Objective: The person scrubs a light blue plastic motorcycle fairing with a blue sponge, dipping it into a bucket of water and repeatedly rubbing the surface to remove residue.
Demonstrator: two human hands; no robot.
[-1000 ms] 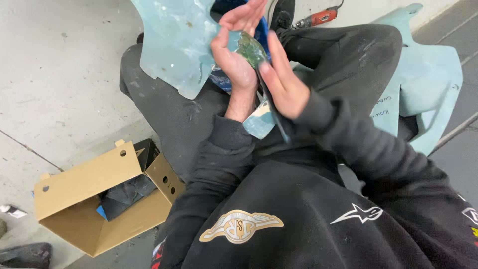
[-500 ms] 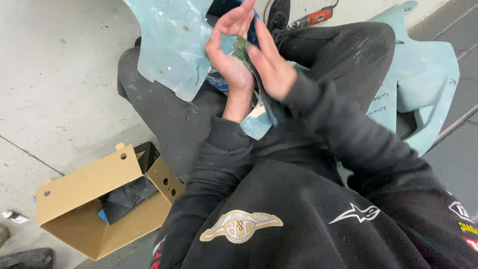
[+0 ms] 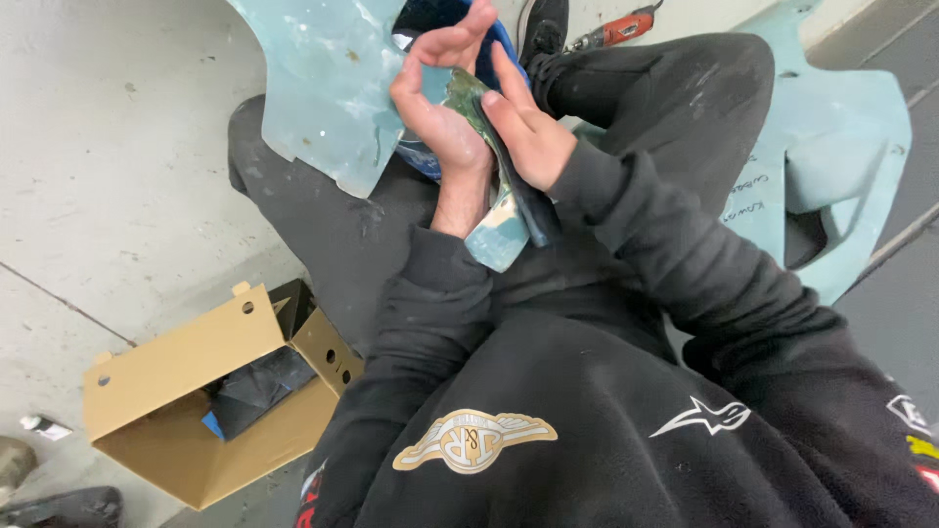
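While both hands (image 3: 489,108) grip a teal panel (image 3: 323,88), a cardboard box (image 3: 186,391) holds dark sheets (image 3: 256,386).

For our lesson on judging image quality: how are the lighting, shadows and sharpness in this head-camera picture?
Head view: soft, even light on the concrete floor, no glare; only a faint shadow beside the cardboard box. The left hand and right hand on the pale-blue panel are fairly sharp; the black sweatshirt close below loses detail in its darkness.
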